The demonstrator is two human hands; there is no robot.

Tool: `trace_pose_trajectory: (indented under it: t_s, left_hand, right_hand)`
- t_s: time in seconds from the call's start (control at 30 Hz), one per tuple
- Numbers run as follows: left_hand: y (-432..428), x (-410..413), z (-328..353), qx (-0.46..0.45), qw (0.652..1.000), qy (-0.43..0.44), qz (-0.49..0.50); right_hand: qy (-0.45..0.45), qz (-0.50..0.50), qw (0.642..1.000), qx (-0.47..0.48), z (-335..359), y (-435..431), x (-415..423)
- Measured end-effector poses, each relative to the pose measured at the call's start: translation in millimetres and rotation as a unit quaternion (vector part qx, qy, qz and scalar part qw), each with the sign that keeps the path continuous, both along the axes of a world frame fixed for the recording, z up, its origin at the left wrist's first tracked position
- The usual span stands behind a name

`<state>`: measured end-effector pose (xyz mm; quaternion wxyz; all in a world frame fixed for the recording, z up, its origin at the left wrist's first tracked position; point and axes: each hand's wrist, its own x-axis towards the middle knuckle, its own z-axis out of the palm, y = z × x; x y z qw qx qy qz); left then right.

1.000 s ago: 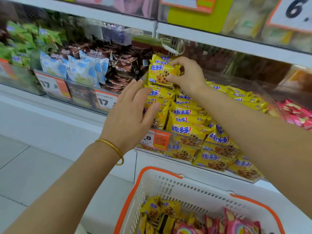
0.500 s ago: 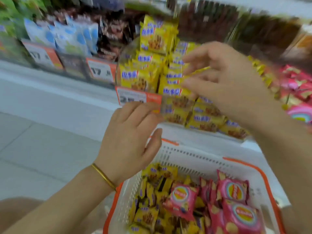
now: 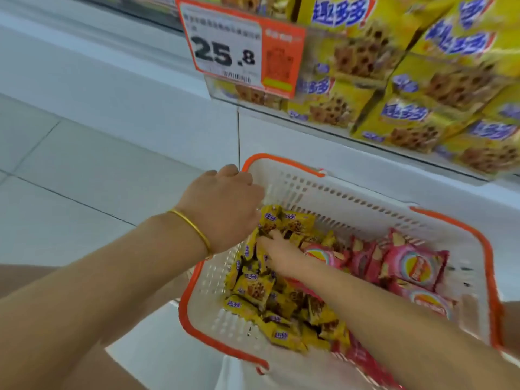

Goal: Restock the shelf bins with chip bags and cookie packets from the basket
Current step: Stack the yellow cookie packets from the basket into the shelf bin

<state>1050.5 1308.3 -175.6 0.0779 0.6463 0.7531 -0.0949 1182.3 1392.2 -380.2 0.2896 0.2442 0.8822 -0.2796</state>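
We see the basket (image 3: 365, 198), white perforated plastic with an orange rim, at five o'clock in our view. Inside it, small yellow cookie packets (image 3: 253, 291) lie heaped loosely on its nine o'clock side, touching the pink chip bags (image 3: 413, 263) piled on its three o'clock side. At one o'clock, the clear shelf bin (image 3: 222, 91) holds yellow stacked packets (image 3: 408, 116) in tilted rows.
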Motion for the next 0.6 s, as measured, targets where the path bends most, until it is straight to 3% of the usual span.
trace_pose_trajectory:
  t_s: [0.1,0.2,0.4,0.6]
  left_hand:
    - [5.7,-3.2,-0.8,-0.004,1.000,0.006,0.003]
    - [7.6,-4.0,0.0,-0.016,1.000,-0.014,0.003]
    - [7.2,-5.5,0.6,-0.010,0.999,-0.042,0.015]
    - [6.0,-1.6,-1.3,-0.027,0.999,-0.047,0.008]
  right_hand:
    - [-0.074,0.028,0.997,-0.003,-24.6,-15.3,-14.8]
    - [-0.085,-0.028,0.995,-0.032,-35.1,-24.3,-21.6]
    - [-0.003,-0.034,0.999,0.016,-37.8,-27.7,-5.5]
    - [0.121,-0.236,0.964,-0.016,-21.3,-24.6,16.4]
